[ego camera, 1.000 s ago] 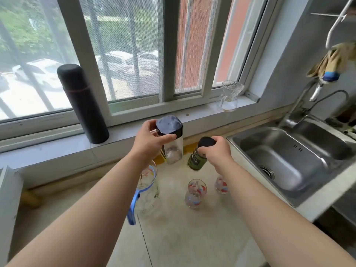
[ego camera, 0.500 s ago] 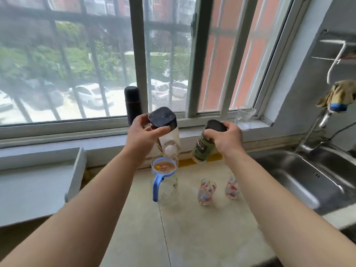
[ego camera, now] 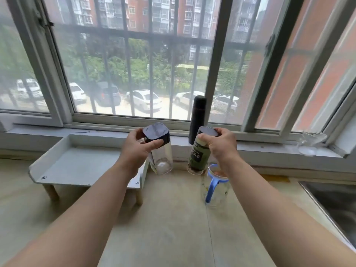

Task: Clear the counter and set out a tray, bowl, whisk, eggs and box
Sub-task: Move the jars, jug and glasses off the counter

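**Desk** (ego camera: 173, 224): pale, matt, stone-look slab with one thin seam, filling the lower frame. The step in hand looks like clearing it. No bowl, whisk, eggs or box in view.

**Clear jar** (ego camera: 162, 160): square-shouldered, see-through, nearly empty, centre frame. It has a dark rounded-square lid (ego camera: 157, 132). Your left hand (ego camera: 133, 151) has its fingers (ego camera: 139, 132) and thumb curled round that lid, a top grip that suits lifting and carrying.

**Green-labelled jar** (ego camera: 198, 157): round, clear-based, with a dark cap (ego camera: 208, 131), just right of the clear jar. Your right hand (ego camera: 221, 147) pinches the cap the same way. You cannot tell whether either base touches the desk.

**Pitcher** (ego camera: 215, 189): clear with a blue handle, standing on the desk under your right wrist.

**White stand** (ego camera: 77, 164): flat, rimmed and raised, centre left. Likely the drop spot, possibly the tray.

**Windowsill** (ego camera: 269, 151): holds an upright black flask (ego camera: 198, 116) and, at far right, a clear glass piece (ego camera: 310, 143).

**Sink** (ego camera: 331, 201): steel, lower right.
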`<act>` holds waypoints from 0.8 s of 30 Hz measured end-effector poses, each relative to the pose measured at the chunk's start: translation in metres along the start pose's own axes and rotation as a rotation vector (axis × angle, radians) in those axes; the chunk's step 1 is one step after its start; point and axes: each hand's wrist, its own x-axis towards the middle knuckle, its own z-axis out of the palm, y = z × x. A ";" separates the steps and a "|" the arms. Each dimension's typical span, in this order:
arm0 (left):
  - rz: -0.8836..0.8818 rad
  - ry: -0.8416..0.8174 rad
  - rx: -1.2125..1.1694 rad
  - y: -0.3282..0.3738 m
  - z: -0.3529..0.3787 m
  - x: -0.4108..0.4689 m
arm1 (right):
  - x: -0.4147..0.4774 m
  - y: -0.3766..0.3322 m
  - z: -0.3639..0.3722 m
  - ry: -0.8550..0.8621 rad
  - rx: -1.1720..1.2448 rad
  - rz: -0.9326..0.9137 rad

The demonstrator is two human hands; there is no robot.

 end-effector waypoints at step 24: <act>-0.175 0.163 0.090 -0.038 -0.336 0.127 | 0.022 0.009 0.395 -0.280 0.059 0.126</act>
